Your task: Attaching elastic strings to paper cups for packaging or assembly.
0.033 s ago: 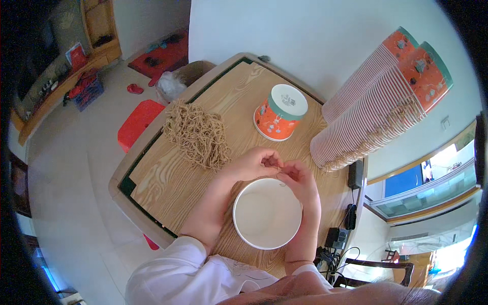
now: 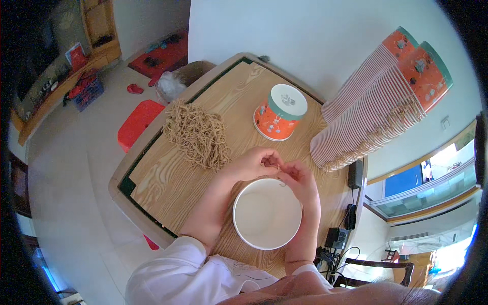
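Note:
An open white paper bucket (image 2: 267, 216) stands mouth up in front of me, between my forearms. At its far rim my left hand (image 2: 258, 163) and my right hand (image 2: 300, 182) meet, fingertips pinched together. Between them shows a thin piece of tan string (image 2: 279, 170), mostly hidden by the fingers. A loose heap of tan strings (image 2: 197, 134) lies on the table just beyond my left forearm. Past my hands an orange bucket (image 2: 277, 124) with a green band sits upside down, its white base up.
Two tall stacks of nested orange buckets (image 2: 363, 104) lean at the right by the wall, tan strings (image 2: 386, 134) hanging along the nearer one. Black adapters and cables (image 2: 333, 246) crowd the right table edge. Left of the wooden table (image 2: 168, 188) stands a red stool (image 2: 140, 122).

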A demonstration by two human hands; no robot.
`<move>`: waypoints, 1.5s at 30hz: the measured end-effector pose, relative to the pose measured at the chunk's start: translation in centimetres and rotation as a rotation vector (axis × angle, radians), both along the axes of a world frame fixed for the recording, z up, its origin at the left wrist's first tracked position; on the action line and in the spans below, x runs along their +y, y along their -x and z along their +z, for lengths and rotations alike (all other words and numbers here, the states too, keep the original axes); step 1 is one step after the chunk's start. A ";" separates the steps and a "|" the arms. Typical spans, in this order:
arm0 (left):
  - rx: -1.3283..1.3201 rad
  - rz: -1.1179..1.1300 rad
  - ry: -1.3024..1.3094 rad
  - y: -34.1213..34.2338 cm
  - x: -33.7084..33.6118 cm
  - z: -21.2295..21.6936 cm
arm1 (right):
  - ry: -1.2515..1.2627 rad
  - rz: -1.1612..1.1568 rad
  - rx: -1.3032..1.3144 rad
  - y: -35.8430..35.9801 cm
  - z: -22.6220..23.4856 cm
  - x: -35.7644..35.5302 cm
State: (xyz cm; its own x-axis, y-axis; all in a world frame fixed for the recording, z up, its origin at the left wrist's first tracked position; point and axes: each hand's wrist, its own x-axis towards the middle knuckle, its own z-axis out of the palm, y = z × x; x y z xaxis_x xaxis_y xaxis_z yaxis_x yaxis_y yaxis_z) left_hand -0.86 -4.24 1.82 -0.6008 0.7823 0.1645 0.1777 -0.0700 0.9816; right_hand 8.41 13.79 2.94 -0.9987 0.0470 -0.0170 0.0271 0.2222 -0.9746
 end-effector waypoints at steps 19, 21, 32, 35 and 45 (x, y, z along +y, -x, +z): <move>-0.108 0.094 0.039 0.0 0.3 0.0 | -0.226 -0.101 0.051 0.2 -0.4 0.2; -0.128 0.119 0.056 0.1 0.2 -0.3 | -0.235 -0.122 0.009 0.1 0.2 -0.1; 0.017 0.116 -0.070 -0.7 1.5 -0.9 | -0.211 -0.097 0.056 0.0 0.4 -0.2; 0.033 0.089 -0.009 -0.4 1.5 -0.8 | -0.251 -0.102 0.076 -0.1 -0.1 0.5; 0.050 0.147 -0.027 -1.1 1.2 0.3 | -0.262 -0.106 0.112 -0.1 0.2 0.2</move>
State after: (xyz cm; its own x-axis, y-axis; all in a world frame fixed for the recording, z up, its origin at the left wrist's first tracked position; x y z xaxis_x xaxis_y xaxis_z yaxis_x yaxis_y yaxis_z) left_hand 0.26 -3.02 2.16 -0.6988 0.6816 0.2170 0.2365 -0.0662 0.9694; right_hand 8.46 13.95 3.13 -0.9830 0.1394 0.1193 -0.0408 0.4681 -0.8827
